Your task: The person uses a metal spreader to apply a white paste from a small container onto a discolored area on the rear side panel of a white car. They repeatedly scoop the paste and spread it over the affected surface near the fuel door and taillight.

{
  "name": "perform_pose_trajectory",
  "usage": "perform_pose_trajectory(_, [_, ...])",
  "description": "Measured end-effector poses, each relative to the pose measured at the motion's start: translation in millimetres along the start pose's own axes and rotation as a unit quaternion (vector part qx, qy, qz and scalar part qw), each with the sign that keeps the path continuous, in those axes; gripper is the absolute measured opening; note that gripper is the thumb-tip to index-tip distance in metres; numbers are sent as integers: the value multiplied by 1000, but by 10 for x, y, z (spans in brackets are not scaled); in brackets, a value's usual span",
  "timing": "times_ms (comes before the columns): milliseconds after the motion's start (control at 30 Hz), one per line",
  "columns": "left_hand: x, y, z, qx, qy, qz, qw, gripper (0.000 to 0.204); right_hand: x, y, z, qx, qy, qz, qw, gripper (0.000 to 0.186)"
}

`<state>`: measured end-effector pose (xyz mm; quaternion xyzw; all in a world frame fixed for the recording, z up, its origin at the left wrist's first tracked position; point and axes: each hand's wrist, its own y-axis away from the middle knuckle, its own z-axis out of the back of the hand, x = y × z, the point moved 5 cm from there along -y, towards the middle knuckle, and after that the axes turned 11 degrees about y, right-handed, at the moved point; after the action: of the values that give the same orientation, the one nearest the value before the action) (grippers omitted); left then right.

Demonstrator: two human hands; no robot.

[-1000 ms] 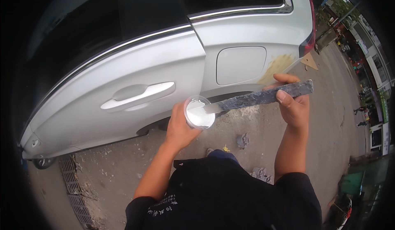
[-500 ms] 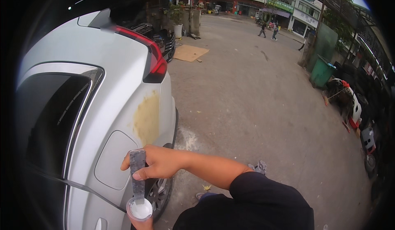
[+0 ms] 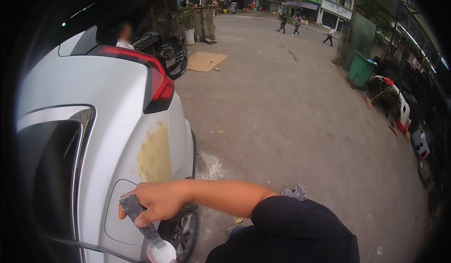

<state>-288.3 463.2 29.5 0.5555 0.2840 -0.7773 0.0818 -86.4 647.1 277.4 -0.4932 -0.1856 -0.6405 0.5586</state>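
My right hand [image 3: 157, 199] is closed around a dark, stained putty knife [image 3: 134, 208]. The knife slants down and its blade end reaches into a small clear plastic cup [image 3: 164, 253] with white paste inside. The cup is held up at the lower edge of the picture; my left hand under it is cut off there, though it showed holding the cup a moment before. Just beyond my right hand is the white car's rear side panel, with a yellowish sanded patch [image 3: 155, 155]. The knuckles are in front of the fuel flap [image 3: 123, 220]; contact cannot be made out.
The white car [image 3: 105, 94] fills the left side, with its red tail light [image 3: 157, 77] and rear wheel [image 3: 185, 230]. Cardboard [image 3: 206, 62] lies on the concrete. A person [image 3: 124, 35] is behind the car. A green bin [image 3: 361, 70] and scrap parts line the right; people walk along the street.
My view has shifted, and the car sits lower in it. The putty knife has tilted from nearly upright to a slant, still in the cup. A person has come into view behind the car.
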Motion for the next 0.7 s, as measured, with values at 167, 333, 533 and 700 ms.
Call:
perform_pose_trajectory(167, [2,-120,101,44,47,9,998,89,224,-108,-404,39,20,59,997,33])
perform_pose_trajectory(333, [110,-47,380,50,-3,5,999,90,195,-201,-324,19,33,7,999,34])
perform_pose_trajectory(533, [-144,-14,458,32,-7,-2,999,86,336,-332,-594,41,29,13,999,37])
perform_pose_trajectory(700, [-236,85,552,8,13,15,1000,82,278,-431,-628,-26,16,34,999,37])
